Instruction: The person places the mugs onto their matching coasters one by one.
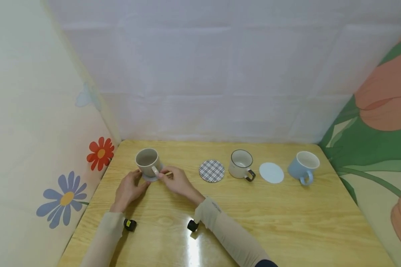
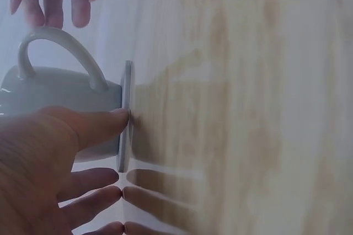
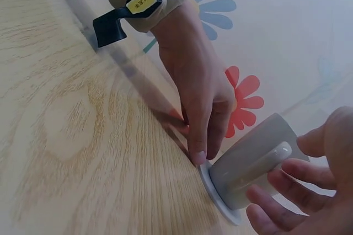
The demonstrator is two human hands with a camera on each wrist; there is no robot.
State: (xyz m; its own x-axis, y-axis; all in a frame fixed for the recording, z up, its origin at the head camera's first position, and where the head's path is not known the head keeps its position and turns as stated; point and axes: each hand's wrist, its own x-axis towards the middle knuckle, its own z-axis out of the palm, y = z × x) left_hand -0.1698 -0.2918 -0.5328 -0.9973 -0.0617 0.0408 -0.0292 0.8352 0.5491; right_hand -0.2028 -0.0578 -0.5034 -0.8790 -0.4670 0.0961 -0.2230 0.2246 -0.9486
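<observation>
A grey mug [image 1: 148,163] stands upright on a thin grey coaster [image 1: 150,178] at the table's left, its handle turned toward my right hand. My left hand [image 1: 128,190] holds the coaster by its edge, thumb at the near rim and fingers round the left side. In the left wrist view the thumb [image 2: 105,127] lies along the coaster's edge, and the other fingertips reach the tabletop. Beside the handle [image 3: 276,155], my right hand [image 1: 178,181] has loosely extended fingers; in the left wrist view their tips are right at the handle's top.
Rightward along the back stand a plaid round coaster [image 1: 212,171], a white mug [image 1: 240,165] with a black handle, a pale blue round coaster [image 1: 271,172] and a light blue mug [image 1: 299,168]. White cloth [image 1: 200,74] hangs behind the wooden table [image 1: 287,222]; flower-printed panels flank it.
</observation>
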